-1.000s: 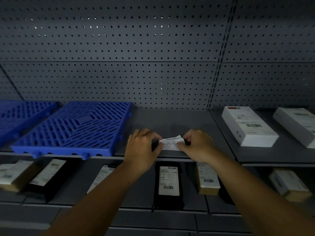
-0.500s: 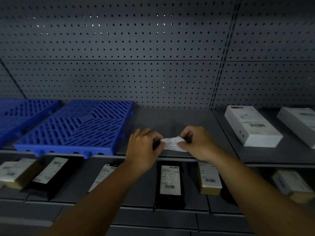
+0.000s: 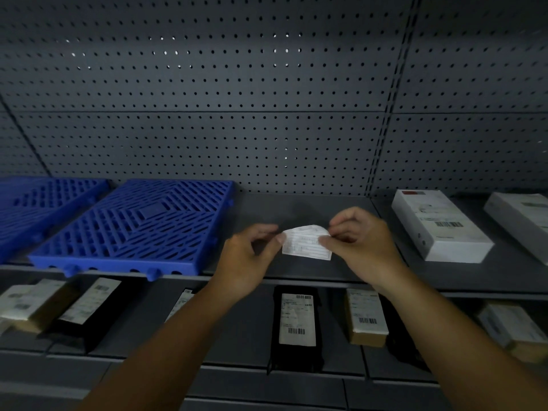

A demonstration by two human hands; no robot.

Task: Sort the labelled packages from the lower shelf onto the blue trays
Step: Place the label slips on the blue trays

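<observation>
A small white printed label (image 3: pixel 307 243) hangs just above the upper shelf, its top edge curled. My right hand (image 3: pixel 361 241) pinches its right edge and the thumb of my left hand (image 3: pixel 249 259) presses its left edge. A dark patch shows under my left fingers; I cannot tell if it is a package or shadow. Two blue slatted trays (image 3: pixel 133 226) (image 3: pixel 35 203) lie at the left of the upper shelf. On the lower shelf lie labelled packages: a black one (image 3: pixel 296 318), a brown box (image 3: pixel 366 317), another black one (image 3: pixel 89 310) and a brown one (image 3: pixel 26 304).
Two white boxes (image 3: pixel 439 226) (image 3: pixel 525 218) lie at the right of the upper shelf. A grey pegboard wall (image 3: pixel 267 114) backs the shelf. A package (image 3: pixel 181 302) is half hidden behind my left forearm. Another brown package (image 3: pixel 513 327) lies at the lower right.
The label was bunched between my hands; now it is spread out wider and more of its print shows. My hands have drawn slightly apart and my left fingers have loosened.
</observation>
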